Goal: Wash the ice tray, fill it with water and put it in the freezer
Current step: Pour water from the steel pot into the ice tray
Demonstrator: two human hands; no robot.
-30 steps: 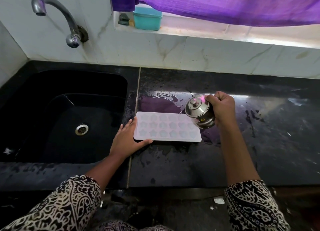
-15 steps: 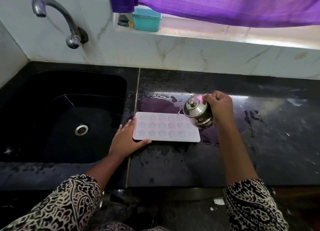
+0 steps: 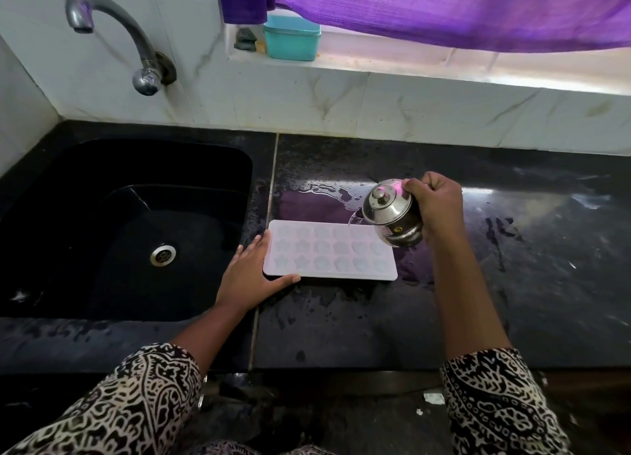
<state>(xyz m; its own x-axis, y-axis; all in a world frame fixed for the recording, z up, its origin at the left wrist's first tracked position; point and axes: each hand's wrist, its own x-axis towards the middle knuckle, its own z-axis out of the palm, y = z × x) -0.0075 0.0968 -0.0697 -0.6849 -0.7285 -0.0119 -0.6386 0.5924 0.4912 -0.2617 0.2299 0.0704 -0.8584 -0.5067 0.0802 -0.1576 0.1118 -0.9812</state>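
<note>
The white ice tray (image 3: 329,251) lies flat on the wet black counter (image 3: 375,324), just beside the sink (image 3: 102,215). The left hand (image 3: 251,277) rests open against its corner. The right hand (image 3: 435,203) grips a tipped steel kettle (image 3: 391,212) over the tray's far end, with a thin stream of water at the spout.

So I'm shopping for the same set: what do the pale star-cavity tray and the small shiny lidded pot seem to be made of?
Pale star-cavity tray: probably matte translucent plastic or silicone; soft, dull sheen. Small shiny lidded pot: likely polished stainless steel; mirror-like reflections.
</note>
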